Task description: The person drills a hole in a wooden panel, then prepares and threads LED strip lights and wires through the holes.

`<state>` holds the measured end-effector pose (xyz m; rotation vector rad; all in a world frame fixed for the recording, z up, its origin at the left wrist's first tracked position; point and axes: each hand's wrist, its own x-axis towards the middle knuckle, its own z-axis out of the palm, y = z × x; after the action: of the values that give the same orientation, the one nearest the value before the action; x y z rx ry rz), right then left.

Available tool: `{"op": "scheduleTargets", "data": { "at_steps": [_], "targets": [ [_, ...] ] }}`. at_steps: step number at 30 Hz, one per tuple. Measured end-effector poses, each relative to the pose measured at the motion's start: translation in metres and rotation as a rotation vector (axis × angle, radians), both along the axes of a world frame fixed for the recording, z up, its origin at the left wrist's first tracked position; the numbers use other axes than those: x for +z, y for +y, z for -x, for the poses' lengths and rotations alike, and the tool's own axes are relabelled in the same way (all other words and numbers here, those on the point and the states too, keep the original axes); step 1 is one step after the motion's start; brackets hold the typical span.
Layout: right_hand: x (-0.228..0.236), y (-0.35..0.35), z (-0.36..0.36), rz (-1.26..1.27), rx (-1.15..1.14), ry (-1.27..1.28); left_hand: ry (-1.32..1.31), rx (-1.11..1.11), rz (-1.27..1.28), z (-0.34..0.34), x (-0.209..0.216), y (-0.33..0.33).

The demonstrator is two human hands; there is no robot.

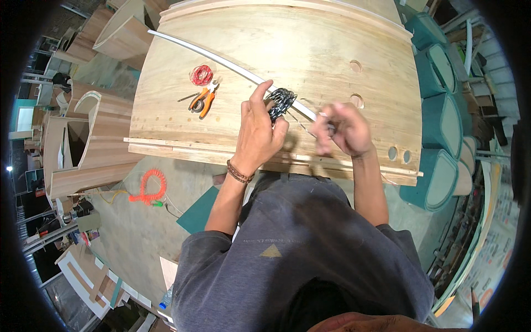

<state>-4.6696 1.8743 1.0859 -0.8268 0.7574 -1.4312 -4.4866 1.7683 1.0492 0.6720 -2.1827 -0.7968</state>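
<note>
My left hand (258, 130) is closed round a bunched coil of black-and-white wire (282, 102), its index finger sticking up. A strand runs from the coil toward my right hand (344, 130), whose curled fingers are blurred by motion; the strand seems pinched in them. Under the coil, a long thin white strip (221, 59) lies slantwise across the wooden panel (310, 44). To the left of my hands are a small coil of red wire (202, 75) and orange-handled pliers (206, 104), with a dark round item beside the handles.
Round holes (392, 153) pierce the panel's right side. Teal padded pieces (437, 180) stand along the right. Curved wooden frames (108, 130) are at the left. An orange coiled hose (154, 185) and a green board (199, 211) lie on the floor.
</note>
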Motion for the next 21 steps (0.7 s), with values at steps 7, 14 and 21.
{"op": "scheduleTargets", "data": {
  "at_steps": [7,14,21],
  "targets": [
    [-0.002,-0.019,-0.023,-0.118,-0.803,1.215,-0.060,-0.044,-0.027,0.009,0.007,-0.003],
    [-0.003,-0.024,-0.034,0.132,-0.792,1.350,-0.175,-0.008,0.036,0.017,0.005,-0.007],
    [-0.027,-0.030,-0.023,-0.043,-0.511,0.584,-0.166,-0.032,-0.094,0.024,0.000,-0.008]
  ]
}}
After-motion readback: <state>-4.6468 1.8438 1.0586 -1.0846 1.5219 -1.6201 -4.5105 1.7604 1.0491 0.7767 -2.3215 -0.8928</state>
